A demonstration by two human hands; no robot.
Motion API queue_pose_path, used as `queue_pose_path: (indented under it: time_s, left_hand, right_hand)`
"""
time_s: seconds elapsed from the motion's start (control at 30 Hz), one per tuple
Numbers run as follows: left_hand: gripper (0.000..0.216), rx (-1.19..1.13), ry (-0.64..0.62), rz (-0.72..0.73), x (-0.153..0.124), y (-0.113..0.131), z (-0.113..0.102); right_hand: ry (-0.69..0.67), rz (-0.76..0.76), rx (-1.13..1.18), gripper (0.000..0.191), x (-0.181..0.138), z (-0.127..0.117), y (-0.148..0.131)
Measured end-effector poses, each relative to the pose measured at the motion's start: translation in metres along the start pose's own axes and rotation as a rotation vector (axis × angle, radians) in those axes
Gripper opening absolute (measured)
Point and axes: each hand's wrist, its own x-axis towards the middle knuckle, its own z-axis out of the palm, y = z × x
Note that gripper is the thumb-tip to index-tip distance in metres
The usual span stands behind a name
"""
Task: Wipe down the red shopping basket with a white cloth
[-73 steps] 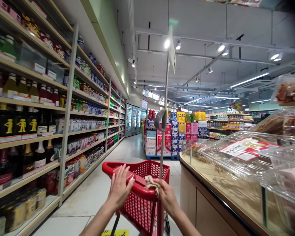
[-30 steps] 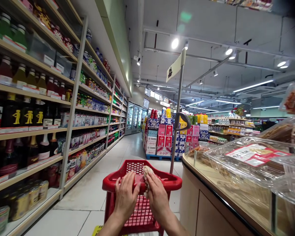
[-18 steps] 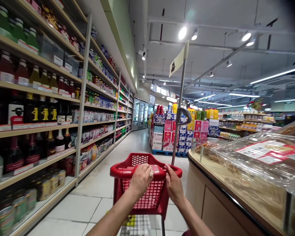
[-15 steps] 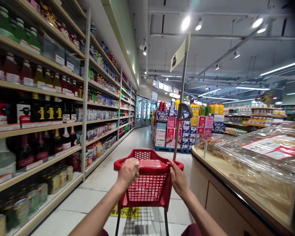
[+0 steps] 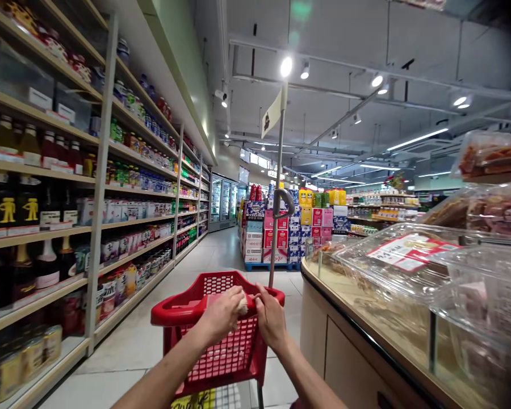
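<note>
A red plastic shopping cart [image 5: 183, 312] stands in the aisle in front of me, turned slightly. My left hand [image 5: 222, 313] is closed on a small crumpled white wipe [image 5: 242, 302] and presses it against the middle of the handlebar. Close beside it, my right hand [image 5: 271, 319] grips the bar's right end, its fingers partly hidden behind the bar. A grey pole [image 5: 278, 170] with a small pale flag [image 5: 272, 116] rises from the cart's right side.
Tall shelves [image 5: 102, 187] of bottles and cans line the left. A display counter [image 5: 323, 307] with clear plastic food boxes [image 5: 392, 267] runs close along the right. Stacked drink cartons [image 5: 276, 233] on a blue pallet stand ahead, with glass-door fridges [image 5: 223, 199] farther back.
My left hand has slid right along the handlebar, nearer my right hand. The cart now sits more to the left and angled in view, and the counter fills more of the right side.
</note>
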Motion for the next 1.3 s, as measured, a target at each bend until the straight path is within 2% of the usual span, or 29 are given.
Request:
queue_pose_path:
  time_s: [0.1,0.17,0.3,0.37,0.43,0.53,0.6,0.63,0.7,0.77,0.8,0.83,0.9,1.0,1.07,1.17,1.23,1.3]
  left_hand:
    - [0.033,0.006,0.120,-0.213,0.007,-0.010,-0.015]
    - [0.031,0.039,0.168,-0.299,0.017,0.001,-0.009]
    - [0.034,0.103,0.101,-0.147,0.018,0.034,0.026]
    - [0.040,0.104,0.099,-0.067,0.005,0.031,0.032]
    - [0.041,0.085,0.108,-0.047,-0.012,0.011,0.021]
    - [0.035,0.075,0.127,-0.202,-0.027,-0.019,-0.009]
    - [0.031,0.089,0.120,-0.353,-0.024,-0.018,-0.019]
    - [0.031,0.100,0.105,-0.406,-0.017,-0.010,-0.017]
    - [0.030,0.098,0.046,-0.367,0.002,0.013,-0.001]
    - [0.028,0.089,0.043,-0.328,0.018,0.036,0.019]
    - [0.027,0.091,0.050,-0.255,0.021,0.042,0.025]
    - [0.027,0.088,0.050,-0.195,0.020,0.044,0.028]
    - [0.026,0.079,0.048,-0.140,0.006,0.033,0.021]
    - [0.029,0.091,0.064,-0.247,-0.018,0.004,-0.008]
    - [0.033,0.118,0.076,-0.313,-0.019,-0.003,-0.017]
    - [0.029,0.120,0.067,-0.306,0.002,0.019,0.001]
    - [0.024,0.098,0.055,-0.219,0.017,0.039,0.019]
    - [0.026,0.068,0.030,-0.140,0.019,0.047,0.024]
  right_hand:
    - [0.016,0.013,0.018,0.042,0.001,-0.001,-0.006]
    - [0.042,0.043,0.032,0.042,0.004,0.000,-0.006]
    - [0.120,0.046,0.029,0.044,0.011,0.003,0.006]
    - [0.140,0.000,-0.029,0.044,0.012,0.005,0.011]
    - [0.119,-0.050,-0.077,0.043,0.011,0.007,0.012]
    - [0.069,-0.040,-0.073,0.044,0.008,0.009,0.004]
    - [0.052,0.035,-0.030,0.047,0.007,0.008,-0.002]
    - [0.042,0.079,-0.003,0.048,0.008,0.008,-0.004]
    - [0.016,0.142,0.047,0.051,0.009,0.006,-0.005]
    - [0.005,0.178,0.074,0.053,0.011,0.003,0.000]
    - [0.007,0.191,0.084,0.054,0.013,0.001,0.004]
    - [0.008,0.202,0.096,0.054,0.013,0.000,0.007]
    - [0.012,0.223,0.126,0.055,0.013,-0.004,0.013]
    - [-0.003,0.226,0.141,0.054,0.010,-0.007,0.012]
    - [-0.010,0.225,0.128,0.052,0.008,-0.007,0.004]
    - [-0.002,0.212,0.132,0.051,0.007,-0.004,-0.003]
    - [0.001,0.198,0.154,0.052,0.006,-0.003,0.000]
    - [0.011,0.189,0.167,0.052,0.004,-0.005,0.007]
